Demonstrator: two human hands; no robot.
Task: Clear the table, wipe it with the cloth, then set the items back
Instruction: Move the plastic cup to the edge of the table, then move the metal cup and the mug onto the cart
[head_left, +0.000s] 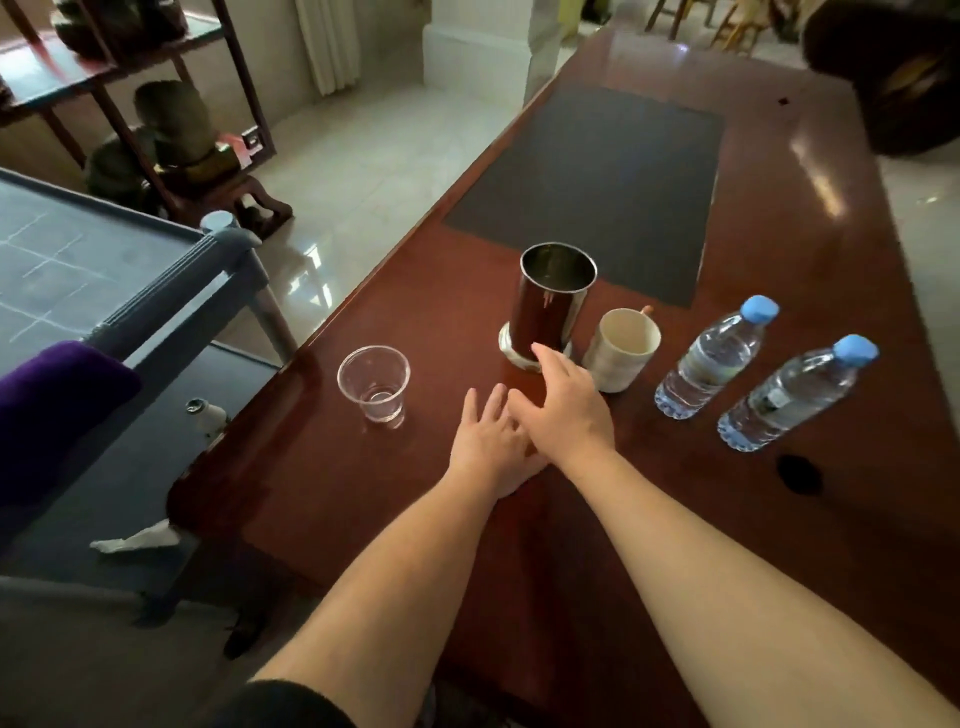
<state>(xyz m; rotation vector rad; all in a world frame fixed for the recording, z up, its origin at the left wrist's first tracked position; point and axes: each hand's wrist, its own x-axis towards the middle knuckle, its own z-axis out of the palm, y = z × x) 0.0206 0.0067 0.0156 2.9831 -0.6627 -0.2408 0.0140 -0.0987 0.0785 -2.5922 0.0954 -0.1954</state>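
Both arms reach out over the glossy red-brown table (322, 483): the left hand (491, 449) lies flat and open, holding nothing, and the right hand (566, 410) crosses just above it, fingers spread and empty, its fingertips at the base of the steel cup (553, 304) (whether they touch it I cannot tell). Left of the hands stands a clear plastic cup (374, 384); right of the steel one sit a cream mug (621, 351) and two water bottles (714, 358), and the purple cloth (57, 405) hangs on the cart at the near left.
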